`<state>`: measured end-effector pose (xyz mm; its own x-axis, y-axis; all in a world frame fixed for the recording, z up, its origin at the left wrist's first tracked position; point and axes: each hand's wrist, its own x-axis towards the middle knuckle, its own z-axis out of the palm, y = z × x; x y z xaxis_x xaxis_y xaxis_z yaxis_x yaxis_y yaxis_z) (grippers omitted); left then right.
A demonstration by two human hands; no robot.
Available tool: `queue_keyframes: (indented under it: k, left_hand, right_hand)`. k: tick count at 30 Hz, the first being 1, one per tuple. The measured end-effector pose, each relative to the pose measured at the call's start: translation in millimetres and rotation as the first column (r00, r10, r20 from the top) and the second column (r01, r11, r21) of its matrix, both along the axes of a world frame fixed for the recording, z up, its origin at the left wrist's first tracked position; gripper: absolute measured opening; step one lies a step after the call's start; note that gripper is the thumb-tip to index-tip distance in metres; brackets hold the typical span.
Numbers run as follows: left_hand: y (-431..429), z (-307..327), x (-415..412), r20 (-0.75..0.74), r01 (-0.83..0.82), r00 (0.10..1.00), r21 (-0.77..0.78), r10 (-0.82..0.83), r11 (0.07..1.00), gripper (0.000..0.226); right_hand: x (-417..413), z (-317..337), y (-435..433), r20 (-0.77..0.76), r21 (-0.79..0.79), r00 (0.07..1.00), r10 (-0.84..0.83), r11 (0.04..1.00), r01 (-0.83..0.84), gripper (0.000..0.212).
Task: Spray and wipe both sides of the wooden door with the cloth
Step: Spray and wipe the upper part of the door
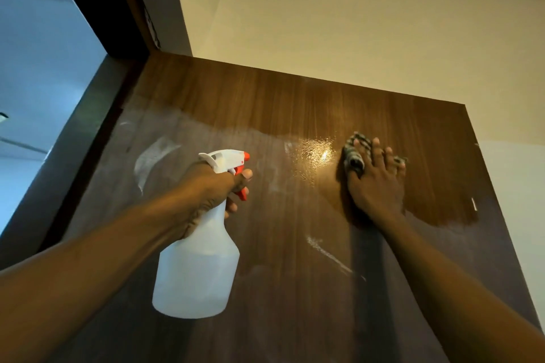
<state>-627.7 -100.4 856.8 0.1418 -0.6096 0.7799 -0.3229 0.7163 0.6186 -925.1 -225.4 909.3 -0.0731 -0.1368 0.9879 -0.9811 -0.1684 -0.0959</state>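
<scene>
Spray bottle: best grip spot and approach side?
Grip the spray bottle at its narrow neck, just under the white head, coming from the back, opposite the red nozzle. The neck is far slimmer than the wide body, and fingers wrapped there reach the red trigger, as the left hand shows.

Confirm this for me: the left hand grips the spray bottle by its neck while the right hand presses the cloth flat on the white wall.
One detail is wrong: the surface. In the head view the right hand presses the cloth flat on the wooden door. The left hand does grip the spray bottle by its neck.
</scene>
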Motion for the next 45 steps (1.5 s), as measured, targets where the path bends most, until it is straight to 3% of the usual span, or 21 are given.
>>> queue_keyframes:
  k: [4,7,10,13,17,22,26,28,31,33,35,40,45]
  left_hand:
    - [8,0,16,-0.001,-0.003,1.0,0.004,0.003,1.0,0.028]
    - [10,0,24,-0.01,-0.066,0.998,-0.004,0.066,0.998,0.029]
    - [12,-5,30,-0.018,-0.087,0.996,0.007,0.088,0.996,0.023]
    - [15,-10,36,-0.033,-0.1,0.994,0.013,0.1,0.995,0.029]
    - [20,-14,44,-0.028,-0.094,0.995,-0.017,0.093,0.995,0.022]
    - [20,-11,51,-0.031,-0.102,0.994,-0.012,0.102,0.995,0.018]
    - [23,-5,61,-0.028,-0.082,0.996,-0.022,0.082,0.996,0.017]
    - [22,-6,70,-0.023,-0.063,0.998,-0.016,0.063,0.998,0.018]
    - [18,-10,89,-0.033,-0.057,0.998,0.001,0.057,0.998,0.031]
    - [14,-12,103,-0.059,-0.077,0.995,0.003,0.077,0.997,0.039]
    - [14,-11,119,-0.049,-0.118,0.992,-0.01,0.117,0.993,0.04]
    - [14,-1,171,-0.027,-0.134,0.991,-0.041,0.133,0.99,0.039]
    - [16,-2,204,-0.065,-0.138,0.989,-0.018,0.136,0.99,0.021]
  right_hand:
    - [81,23,4,-0.196,-0.015,0.98,0.041,0.999,-0.044,0.064]
    - [116,-9,9,-0.394,-0.014,0.919,0.011,1.0,-0.018,0.065]
    - [90,-56,8,-0.519,0.005,0.853,0.047,0.999,-0.051,0.063]
    - [50,-68,1,-0.402,-0.043,0.915,-0.04,0.999,0.024,0.067]
    - [70,-15,6,-0.201,-0.031,0.98,-0.005,1.0,-0.001,0.064]
    - [162,22,8,-0.289,-0.031,0.955,0.066,0.996,-0.078,0.063]
    - [168,-29,7,-0.488,-0.043,0.872,0.041,0.997,-0.071,0.064]
    - [142,-59,4,-0.496,-0.046,0.868,0.036,0.997,-0.068,0.063]
    - [114,-66,6,-0.314,-0.052,0.949,0.017,0.998,-0.036,0.067]
    - [118,-44,9,-0.134,-0.041,0.991,-0.001,0.999,-0.004,0.069]
    - [143,-15,16,-0.066,-0.046,0.998,0.016,0.999,-0.019,0.066]
    - [261,28,17,-0.226,-0.067,0.972,0.062,0.995,-0.079,0.064]
    - [296,-37,18,-0.513,-0.098,0.858,0.017,0.992,-0.078,0.063]
